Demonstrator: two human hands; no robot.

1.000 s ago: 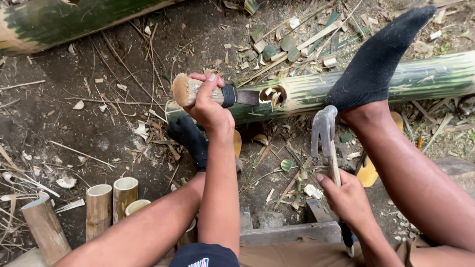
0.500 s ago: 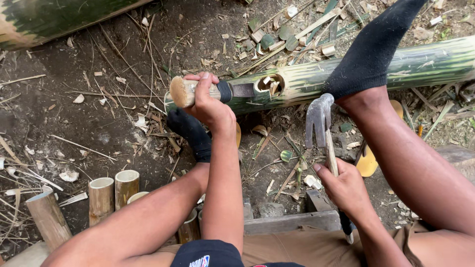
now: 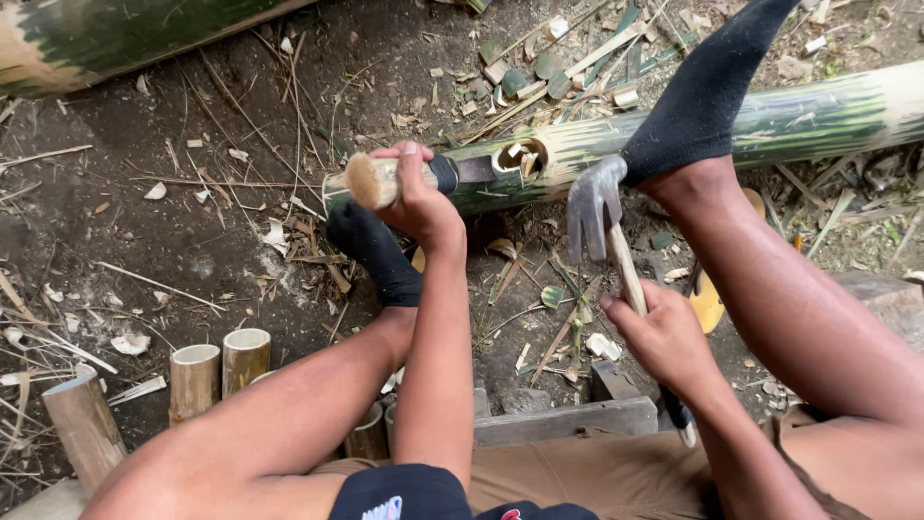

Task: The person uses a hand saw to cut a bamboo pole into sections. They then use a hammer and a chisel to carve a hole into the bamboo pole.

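My left hand (image 3: 421,200) grips the wooden handle of a chisel (image 3: 462,173) whose blade points into a hole (image 3: 520,157) cut in a green bamboo pole (image 3: 818,116) lying across the ground. My right hand (image 3: 662,335) holds a claw hammer (image 3: 602,217) by its wooden handle, its metal head raised just right of the hole. My right foot in a black sock (image 3: 698,106) presses on the pole. My left foot in a black sock (image 3: 371,248) rests on the ground in front of the pole.
Short cut bamboo sections (image 3: 217,371) stand at the lower left. A second thick bamboo pole (image 3: 115,39) lies at the top left. Chips, splinters and dry twigs litter the dirt. A wooden block (image 3: 563,419) sits under my legs.
The hammer head has shifted slightly right and stays raised near the hole. The left hand and chisel keep their place against the pole.
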